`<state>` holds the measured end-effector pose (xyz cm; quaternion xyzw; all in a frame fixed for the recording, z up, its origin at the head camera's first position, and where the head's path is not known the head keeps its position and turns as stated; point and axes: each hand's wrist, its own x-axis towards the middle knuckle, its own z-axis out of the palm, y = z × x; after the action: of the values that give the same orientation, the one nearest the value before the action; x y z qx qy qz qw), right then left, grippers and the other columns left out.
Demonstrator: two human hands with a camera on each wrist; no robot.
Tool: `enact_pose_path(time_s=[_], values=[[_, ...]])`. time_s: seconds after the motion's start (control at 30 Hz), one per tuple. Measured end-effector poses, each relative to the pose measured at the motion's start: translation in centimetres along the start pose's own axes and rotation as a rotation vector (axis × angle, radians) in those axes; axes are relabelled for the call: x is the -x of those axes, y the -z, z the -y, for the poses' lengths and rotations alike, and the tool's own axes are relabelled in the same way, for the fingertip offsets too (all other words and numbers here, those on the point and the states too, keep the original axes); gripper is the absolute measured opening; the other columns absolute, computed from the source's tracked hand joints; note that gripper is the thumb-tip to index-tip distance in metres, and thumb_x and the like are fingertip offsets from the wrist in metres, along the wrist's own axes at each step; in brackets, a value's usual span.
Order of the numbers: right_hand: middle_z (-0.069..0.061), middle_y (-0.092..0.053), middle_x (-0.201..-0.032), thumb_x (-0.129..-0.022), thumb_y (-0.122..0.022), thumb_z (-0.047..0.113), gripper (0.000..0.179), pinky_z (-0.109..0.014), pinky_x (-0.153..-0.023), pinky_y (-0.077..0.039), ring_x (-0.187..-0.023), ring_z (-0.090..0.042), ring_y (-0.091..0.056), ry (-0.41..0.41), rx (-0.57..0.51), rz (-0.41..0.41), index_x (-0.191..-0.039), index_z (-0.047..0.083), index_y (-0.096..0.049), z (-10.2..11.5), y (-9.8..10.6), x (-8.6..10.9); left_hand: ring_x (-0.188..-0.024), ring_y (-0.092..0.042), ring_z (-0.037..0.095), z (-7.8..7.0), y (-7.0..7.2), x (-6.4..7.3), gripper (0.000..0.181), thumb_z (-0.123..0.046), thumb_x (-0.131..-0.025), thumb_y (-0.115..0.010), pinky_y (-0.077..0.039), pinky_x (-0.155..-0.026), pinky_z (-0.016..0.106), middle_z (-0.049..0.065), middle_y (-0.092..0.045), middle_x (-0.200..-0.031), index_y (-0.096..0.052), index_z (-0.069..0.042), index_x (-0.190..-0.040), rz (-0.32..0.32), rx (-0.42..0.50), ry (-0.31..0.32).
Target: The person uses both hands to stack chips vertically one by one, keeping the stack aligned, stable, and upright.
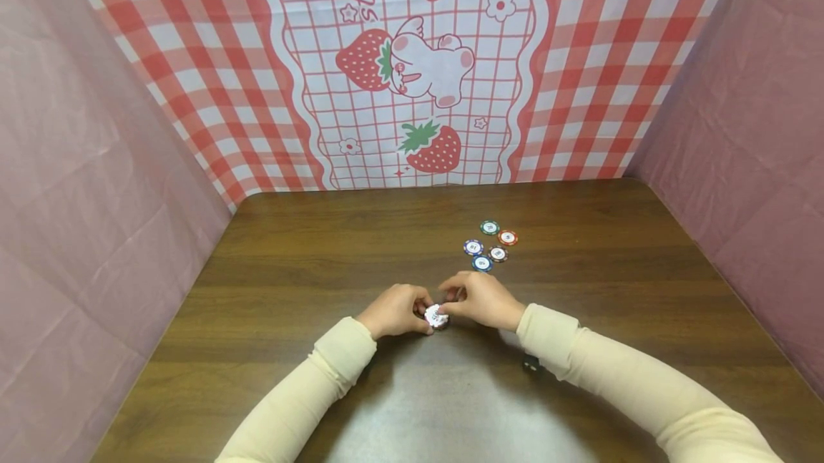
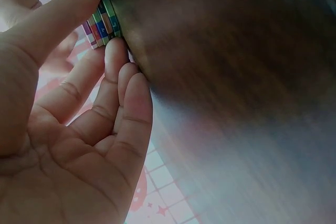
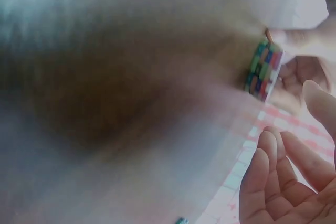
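Observation:
A short stack of poker chips [image 1: 435, 317] stands on the wooden table, a white-centred chip uppermost. Its striped edges in green, blue, red and purple show in the left wrist view. My left hand [image 1: 398, 311] holds the stack from the left, thumb on one side and fingertips on the other. On the stack's right is my right hand [image 1: 481, 300], its fingers loosely bent. The right wrist view shows a gap between those fingers [image 3: 266, 145] and the stack [image 3: 263, 72], with nothing held. From above, the right thumb overlaps the stack's edge.
Beyond my right hand lie several loose poker chips, among them a green one [image 1: 490, 227], a red one [image 1: 508, 237] and a brown one [image 1: 498, 254]. A strawberry-print cloth [image 1: 418, 76] hangs behind the table [image 1: 290, 248]. Pink cloths hang on both sides.

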<state>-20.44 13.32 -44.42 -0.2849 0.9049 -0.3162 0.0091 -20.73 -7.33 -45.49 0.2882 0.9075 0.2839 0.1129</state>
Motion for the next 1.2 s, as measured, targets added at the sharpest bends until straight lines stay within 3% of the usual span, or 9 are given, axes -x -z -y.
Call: enact_pose_path(time_s=[0.23, 0.63, 0.9, 1.2], values=[[0.001, -0.069, -0.086, -0.08, -0.08, 0.027, 0.046, -0.023, -0.067, -0.049, -0.073, -0.006, -0.06, -0.063, -0.081, -0.055, -0.117, 0.002, -0.068, -0.6, 1.6, -0.4, -0.074, -0.06, 0.006, 0.0, 0.0, 0.0, 0.028, -0.016, -0.069, -0.087, -0.047, -0.07, 0.025, -0.002, -0.07, -0.08, -0.07, -0.011, -0.091, 0.004, 0.005, 0.007], [-0.009, -0.072, -0.094, -0.079, -0.081, 0.027, 0.05, -0.025, -0.068, -0.048, -0.074, -0.013, -0.061, -0.13, -0.074, -0.198, -0.122, 0.005, -0.067, -2.9, 4.2, -0.7, -0.073, -0.057, 0.004, -0.1, 0.0, 0.1, 0.028, -0.016, -0.069, -0.087, -0.045, -0.07, 0.023, -0.003, -0.068, -0.079, -0.07, -0.011, -0.091, 0.004, 0.009, 0.012], [-0.012, -0.07, -0.098, -0.081, -0.08, 0.027, 0.051, -0.027, -0.068, -0.047, -0.078, -0.019, -0.061, -0.195, -0.094, -0.216, -0.124, 0.004, -0.065, -5.0, 5.3, -0.5, -0.073, -0.057, 0.005, -0.1, 0.1, 0.2, 0.028, -0.016, -0.069, -0.087, -0.045, -0.071, 0.024, -0.004, -0.068, -0.08, -0.07, -0.011, -0.091, 0.002, 0.007, 0.013], [-0.014, -0.072, -0.096, -0.084, -0.077, 0.022, 0.05, -0.035, -0.078, -0.053, -0.086, -0.023, -0.068, -0.252, -0.135, -0.233, -0.125, -0.003, -0.062, -7.5, 5.9, -0.2, -0.074, -0.058, 0.006, -0.2, 0.0, 0.2, 0.028, -0.015, -0.069, -0.087, -0.046, -0.071, 0.024, -0.004, -0.068, -0.08, -0.07, -0.011, -0.091, -0.003, 0.015, 0.011]])
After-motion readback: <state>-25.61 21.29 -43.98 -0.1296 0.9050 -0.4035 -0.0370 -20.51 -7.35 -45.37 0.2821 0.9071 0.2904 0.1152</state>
